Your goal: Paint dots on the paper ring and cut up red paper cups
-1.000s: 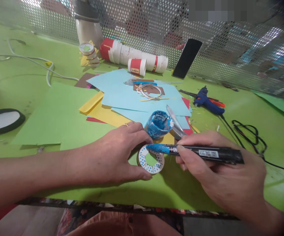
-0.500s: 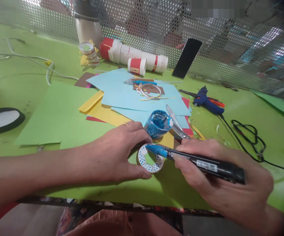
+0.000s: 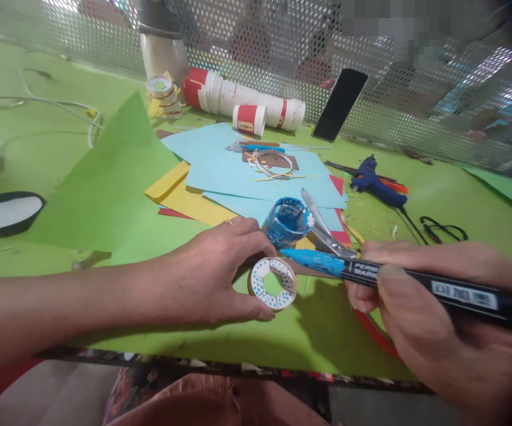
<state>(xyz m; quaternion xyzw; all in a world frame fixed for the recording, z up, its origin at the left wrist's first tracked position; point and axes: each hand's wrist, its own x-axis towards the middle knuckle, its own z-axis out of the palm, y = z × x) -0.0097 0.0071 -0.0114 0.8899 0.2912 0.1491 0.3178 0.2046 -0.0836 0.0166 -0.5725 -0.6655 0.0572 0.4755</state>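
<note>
My left hand (image 3: 214, 275) holds a small white cardboard ring (image 3: 285, 269) on edge of thumb and fingers. The ring's top face is split by dark lines into sections, most dotted with blue; its upper-left section looks plain. In my right hand (image 3: 424, 307) is a black permanent marker (image 3: 420, 287), its tip end coated in blue paint and pointing left, just above and right of the ring, apart from it. Directly behind the ring stands a jar of blue paint (image 3: 288, 222), smeared round its rim. Scissors (image 3: 333, 242) lie beside the jar, an orange-red handle partly under my right hand.
Light blue paper sheets (image 3: 220, 165) and a yellow sheet (image 3: 194, 204) lie beyond the jar. A green sheet (image 3: 105, 177) bulges up at the left. Paper cups (image 3: 249, 120), a phone (image 3: 340, 105) and a blue glue gun (image 3: 375, 183) with a black cord sit farther back.
My right hand has moved right with the marker, whose tip has left the ring. The green sheet's far corner has lifted. My left hand keeps its hold on the ring.
</note>
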